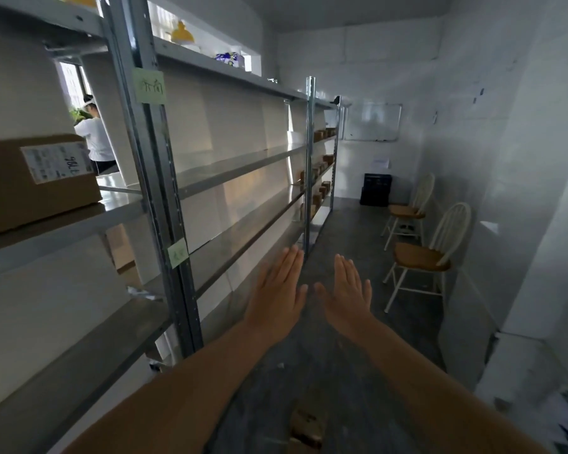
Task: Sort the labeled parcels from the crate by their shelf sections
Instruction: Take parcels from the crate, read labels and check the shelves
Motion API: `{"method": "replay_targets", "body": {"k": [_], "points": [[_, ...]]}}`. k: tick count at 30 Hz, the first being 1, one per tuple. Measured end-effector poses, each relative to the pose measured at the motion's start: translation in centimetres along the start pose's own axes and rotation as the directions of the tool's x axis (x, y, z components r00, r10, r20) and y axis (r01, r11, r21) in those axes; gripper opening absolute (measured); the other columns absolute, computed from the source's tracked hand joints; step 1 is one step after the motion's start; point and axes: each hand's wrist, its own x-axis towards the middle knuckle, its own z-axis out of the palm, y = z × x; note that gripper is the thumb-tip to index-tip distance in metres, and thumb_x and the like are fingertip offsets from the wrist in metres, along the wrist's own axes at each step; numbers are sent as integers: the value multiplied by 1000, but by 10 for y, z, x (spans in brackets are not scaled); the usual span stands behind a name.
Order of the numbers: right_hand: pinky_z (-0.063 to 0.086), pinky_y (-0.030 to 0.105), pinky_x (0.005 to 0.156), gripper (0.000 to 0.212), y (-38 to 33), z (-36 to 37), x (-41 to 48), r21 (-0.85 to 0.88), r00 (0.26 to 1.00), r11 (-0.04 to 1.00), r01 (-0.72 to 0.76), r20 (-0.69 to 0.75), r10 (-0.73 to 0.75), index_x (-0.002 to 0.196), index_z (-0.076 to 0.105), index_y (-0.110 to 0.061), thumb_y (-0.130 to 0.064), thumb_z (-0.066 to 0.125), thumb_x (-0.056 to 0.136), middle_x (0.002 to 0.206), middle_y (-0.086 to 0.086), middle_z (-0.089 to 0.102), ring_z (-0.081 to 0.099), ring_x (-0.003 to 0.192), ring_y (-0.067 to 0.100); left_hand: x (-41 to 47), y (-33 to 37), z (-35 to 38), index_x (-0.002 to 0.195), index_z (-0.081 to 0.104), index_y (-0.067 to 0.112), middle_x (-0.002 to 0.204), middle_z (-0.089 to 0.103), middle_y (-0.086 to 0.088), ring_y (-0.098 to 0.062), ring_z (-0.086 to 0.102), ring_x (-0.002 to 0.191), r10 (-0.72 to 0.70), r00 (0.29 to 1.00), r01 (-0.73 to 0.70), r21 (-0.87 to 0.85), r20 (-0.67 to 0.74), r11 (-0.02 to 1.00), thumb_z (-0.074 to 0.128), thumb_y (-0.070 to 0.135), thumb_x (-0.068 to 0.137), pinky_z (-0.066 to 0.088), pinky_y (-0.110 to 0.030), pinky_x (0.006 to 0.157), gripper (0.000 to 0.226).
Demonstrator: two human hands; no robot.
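My left hand (pixel 277 291) and my right hand (pixel 348 290) are stretched out side by side before me, backs up, fingers straight, holding nothing. A brown cardboard parcel (pixel 37 188) with a white printed label lies on a shelf at the left edge of the metal rack (pixel 164 178). Green paper section labels (pixel 150 86) (pixel 178 253) are stuck to the rack's upright post. Several small brown parcels (pixel 322 168) sit on the far rack section. The crate is not in view.
Two wooden chairs (pixel 426 257) (pixel 410 208) stand along the right wall, with a black box (pixel 376 189) beyond them. A small brown object (pixel 309 427) lies on the grey floor between my arms. A person in white (pixel 94 136) stands behind the rack.
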Motion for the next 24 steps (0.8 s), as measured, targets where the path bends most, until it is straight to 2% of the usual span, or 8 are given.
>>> {"method": "replay_targets", "body": {"k": [11,13,17,24], "points": [[-7,47,119,74,-24,11,43,-15,994,994,-106,-42,105,156,-5,-22,-45,38,101,164,-1,-6,-11,150,14,39,-59,17,157,-5,19,165,-12,4,-9,-18,149,41,999,-39,-44,27,998,23,40,105,-4,-43,124,62],[-7,48,119,74,-35,20,51,-23,992,992,-121,-36,120,156,-6,-21,-46,38,101,164,-1,-7,-11,150,14,43,-77,17,157,-4,19,165,-11,4,-9,-18,149,44,999,-42,-55,26,998,23,40,105,-7,-41,123,62],[-6,47,119,74,-54,53,60,-47,991,990,-133,-34,132,156,-4,-20,-46,38,100,164,-1,-5,-10,150,14,42,-112,17,157,-5,18,164,-13,3,-10,-17,149,47,999,-45,-76,27,996,25,38,105,-16,-35,118,63],[-3,48,119,74,-68,128,52,-25,974,974,-224,-14,224,157,3,-18,-43,43,99,165,0,3,-4,151,15,24,-158,38,157,1,13,165,-5,-1,-14,-9,152,70,987,-45,-167,146,985,27,33,105,-5,-44,123,62]]}}
